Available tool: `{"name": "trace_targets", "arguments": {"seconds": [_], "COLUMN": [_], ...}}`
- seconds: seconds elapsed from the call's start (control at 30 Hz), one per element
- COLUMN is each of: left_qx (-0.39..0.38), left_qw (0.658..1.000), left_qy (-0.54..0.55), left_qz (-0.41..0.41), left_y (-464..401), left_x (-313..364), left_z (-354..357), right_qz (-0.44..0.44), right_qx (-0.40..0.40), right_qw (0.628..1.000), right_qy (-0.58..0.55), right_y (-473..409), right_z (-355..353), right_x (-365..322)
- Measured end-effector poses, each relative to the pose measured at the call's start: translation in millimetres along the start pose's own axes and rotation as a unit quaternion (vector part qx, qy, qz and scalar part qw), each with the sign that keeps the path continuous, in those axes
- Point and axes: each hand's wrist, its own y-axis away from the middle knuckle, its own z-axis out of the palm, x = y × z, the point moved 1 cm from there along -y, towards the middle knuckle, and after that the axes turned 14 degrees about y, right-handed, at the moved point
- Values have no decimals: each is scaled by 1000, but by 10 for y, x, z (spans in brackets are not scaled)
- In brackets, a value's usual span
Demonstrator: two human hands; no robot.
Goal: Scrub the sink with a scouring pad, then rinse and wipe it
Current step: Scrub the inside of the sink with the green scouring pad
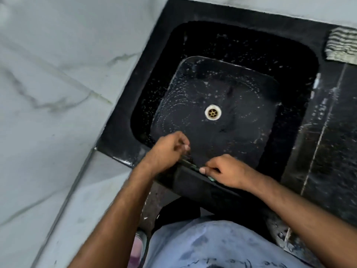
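Here we stand over a black sink (123, 144) whose floor and walls are speckled with suds, the pale drain (213, 112) at its middle. Both of our hands sit at the near rim: the left hand (168, 149) is curled, its fingertips touching one end of a thin green scouring pad (190, 164) that lies along the edge, while the right hand (222, 172) pinches the other end. The picture is blurred, so we cannot tell how firm the left hold is. We judge the scrubbing well along, given the foam, with rinsing and wiping not yet done. A striped cloth (341, 46) waits on the dark surface (328, 132) at far right.
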Motion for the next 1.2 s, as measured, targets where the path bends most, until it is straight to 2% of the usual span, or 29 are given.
{"name": "trace_targets", "arguments": {"seconds": [0.1, 0.17, 0.2, 0.27, 0.33, 0.4, 0.47, 0.53, 0.6, 0.67, 0.7, 0.73, 0.77, 0.83, 0.9, 0.93, 1.0, 1.1, 1.17, 1.2], "left_qx": [206, 273, 291, 308, 320, 343, 368, 383, 393, 389, 380, 374, 372, 373, 373, 372, 372, 366, 368, 369], "left_qw": [971, 952, 946, 936, 928, 917, 905, 900, 897, 898, 901, 904, 905, 904, 905, 906, 907, 909, 910, 910], "left_qy": [-93, -87, -93, -135, -157, -157, -160, -159, -160, -166, -171, -176, -179, -185, -183, -179, -174, -173, -171, -171], "left_qz": [82, 108, 109, 106, 113, 126, 141, 137, 124, 119, 117, 111, 101, 92, 93, 94, 96, 93, 88, 87], "left_y": [87, 99, 96, 96, 94, 74, 84, 56, 51, 40, 46, 31, 14, 4, 0, -5, -4, 5, -11, -25], "left_x": [-76, -158, -188, -244, -267, -265, -246, -240, -233, -227, -216, -209, -217, -233, -237, -229, -206, -189, -211, -221], "left_z": [-210, -192, -143, -21, 30, 9, -19, -31, -41, -38, -19, -23, -26, -32, -36, -49, -56, -39, -50, -57], "right_qz": [-39, -15, 16, 57, 45, 2, -36, -42, 8, 48, 34, -2, -24, -72, -57, -34, 6, -63, -95, -103], "right_qx": [-32, -80, -117, -204, -231, -180, -83, -48, -84, -192, -241, -256, -260, -190, -110, -102, -122, -221, -230, -201], "right_qw": [999, 997, 993, 971, 958, 976, 995, 998, 992, 958, 936, 926, 924, 955, 982, 985, 982, 930, 934, 954], "right_qy": [-14, -18, 19, 113, 161, 121, 47, 15, 95, 209, 253, 279, 279, 214, 142, 134, 147, 286, 258, 195], "right_y": [-175, -268, -290, -249, -211, -292, -481, -701, -794, -644, -538, -531, -560, -721, -975, -1071, -1134, -951, -954, -994], "right_z": [12, 87, 125, 129, 34, -150, -256, -150, 56, 148, 80, -21, -185, -393, -390, -337, -134, -108, -335, -431], "right_x": [26, 122, 182, 233, 167, 13, -237, -351, -286, -201, -215, -245, -329, -566, -711, -743, -664, -537, -555, -604]}}
